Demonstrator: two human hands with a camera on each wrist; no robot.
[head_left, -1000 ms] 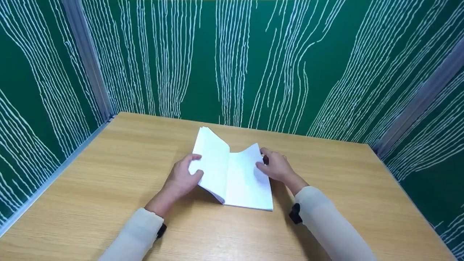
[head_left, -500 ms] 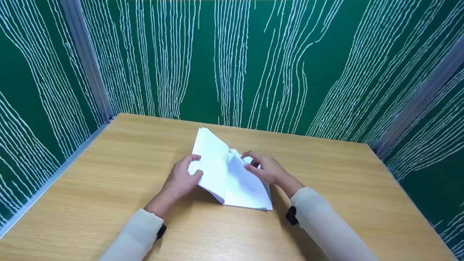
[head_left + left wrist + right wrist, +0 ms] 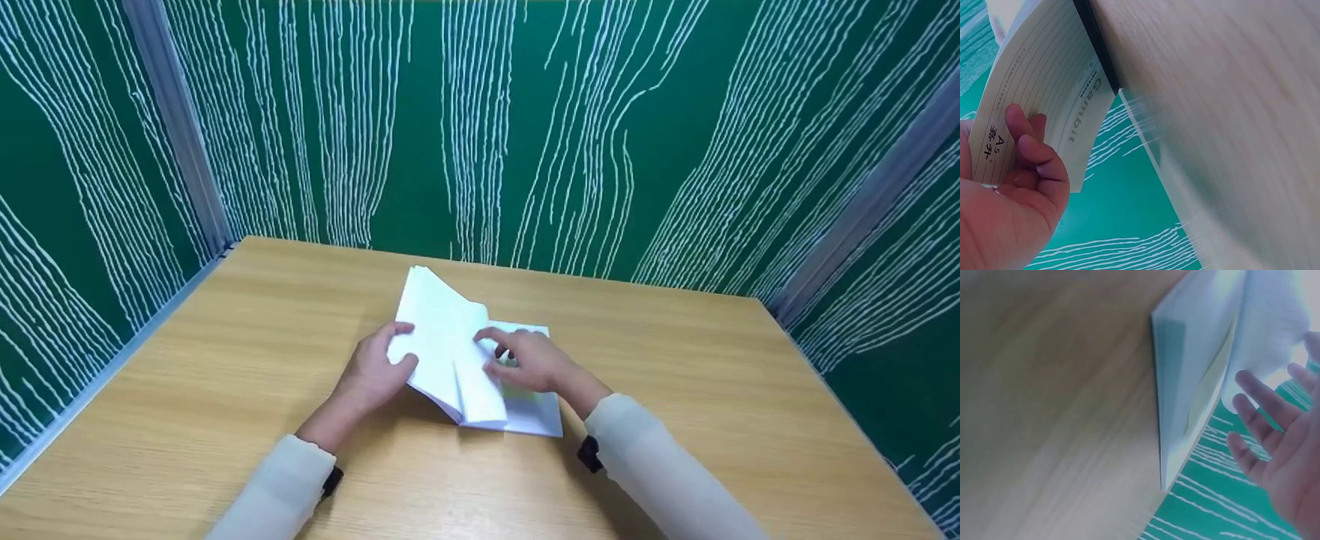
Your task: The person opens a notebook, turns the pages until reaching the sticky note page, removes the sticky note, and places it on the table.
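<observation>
A notebook (image 3: pixel 431 337) with white pages lies open on the wooden table, its left half raised and tilted. My left hand (image 3: pixel 379 364) grips that raised half, thumb on the pages and other fingers behind. In the left wrist view, the cover (image 3: pixel 1081 101) shows printed lines and the words "Gambit" and "NOTEBOOK", with a dark spine strip beside it. My right hand (image 3: pixel 529 360) is over the right half, its fingers spread and touching a loose page (image 3: pixel 480 390) that curls leftward. Beneath it a pale yellow patch (image 3: pixel 1207 394) shows on the lower sheets.
The wooden table (image 3: pixel 247 360) extends around the notebook on all sides. Green walls (image 3: pixel 420 150) with white wavy lines stand behind and at both sides, joined by grey corner posts (image 3: pixel 184 127). A dark band (image 3: pixel 591 454) sits at the right cuff.
My right hand has moved left from the notebook's right edge, bringing a page over toward the spine. That page now curls near the middle, uncovering the sheets below. My left hand has barely moved.
</observation>
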